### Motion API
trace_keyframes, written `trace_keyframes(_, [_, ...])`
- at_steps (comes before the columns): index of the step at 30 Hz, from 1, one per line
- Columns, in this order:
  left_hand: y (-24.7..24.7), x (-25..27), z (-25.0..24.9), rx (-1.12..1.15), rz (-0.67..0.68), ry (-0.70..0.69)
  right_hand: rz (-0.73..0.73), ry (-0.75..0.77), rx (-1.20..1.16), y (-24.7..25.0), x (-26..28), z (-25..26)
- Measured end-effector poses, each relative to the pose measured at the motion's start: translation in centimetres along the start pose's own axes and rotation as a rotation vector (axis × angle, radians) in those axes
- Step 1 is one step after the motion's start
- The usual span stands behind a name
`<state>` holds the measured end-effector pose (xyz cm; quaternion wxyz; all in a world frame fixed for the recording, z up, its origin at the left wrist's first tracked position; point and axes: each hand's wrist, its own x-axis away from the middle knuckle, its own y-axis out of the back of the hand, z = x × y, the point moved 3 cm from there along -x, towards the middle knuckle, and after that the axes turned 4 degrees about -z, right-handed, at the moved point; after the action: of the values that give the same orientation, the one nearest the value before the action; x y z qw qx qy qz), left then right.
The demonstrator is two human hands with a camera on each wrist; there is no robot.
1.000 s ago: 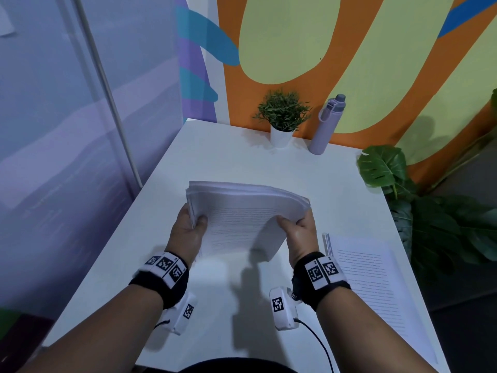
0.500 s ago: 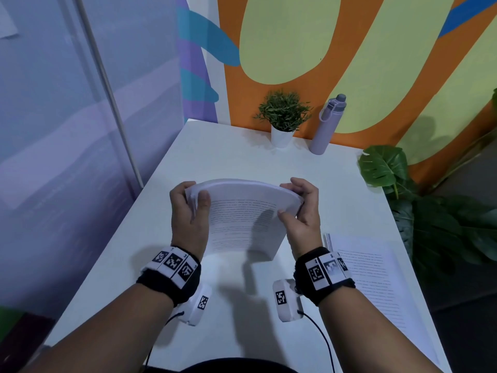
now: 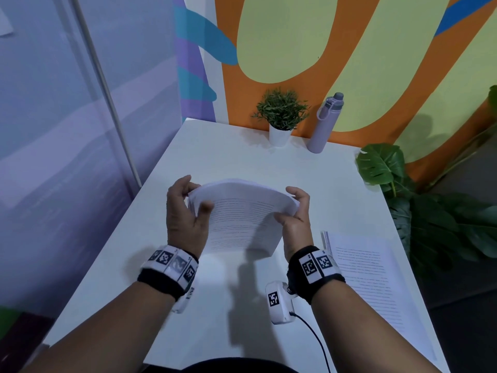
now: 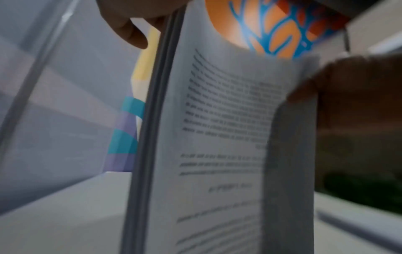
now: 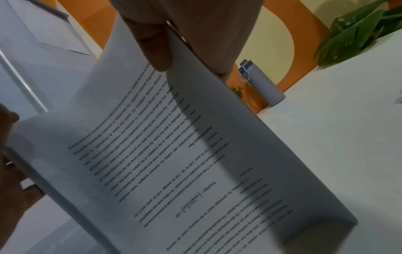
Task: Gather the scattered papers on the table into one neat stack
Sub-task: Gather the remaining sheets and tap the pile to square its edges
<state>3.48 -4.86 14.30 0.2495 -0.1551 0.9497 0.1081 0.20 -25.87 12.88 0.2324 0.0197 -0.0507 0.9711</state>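
A thick bundle of printed white papers stands nearly upright on its lower edge on the white table, its top bowed. My left hand grips its left edge, thumb on the front page, fingers behind. My right hand grips the right edge the same way. The left wrist view shows the bundle edge-on, with the left hand's fingers behind it. The right wrist view shows the printed page under my right thumb. A second lot of papers lies flat at the table's right edge.
A small potted plant and a lilac bottle stand at the table's far edge against the painted wall. A large-leaved plant grows beside the table's right side. A glass partition lies to the left.
The bundle went from tilted flat in my hands to standing on its lower edge. Both hands slid up its sides towards the top corners and closed round them.
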Motion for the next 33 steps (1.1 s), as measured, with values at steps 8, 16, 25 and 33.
trace_keyframes(8, [-0.9, 1.3, 2.6, 0.080, 0.177, 0.392, -0.033, -0.070, -0.050, -0.1, -0.7, -0.4])
trace_keyframes(16, [-1.2, 0.9, 3.2, 0.114, 0.197, 0.549, -0.040, -0.119, -0.028, -0.1, -1.6, -1.1])
trace_keyframes(25, [-1.4, 2.0, 4.9, -0.064, 0.297, 0.572, 0.003, -0.199, -0.030, 0.0, -1.8, -2.6])
trace_keyframes(33, [-1.8, 3.8, 3.8, -0.146, 0.347, 0.577, -0.034, -0.119, 0.254, 2.0, -0.9, -4.0])
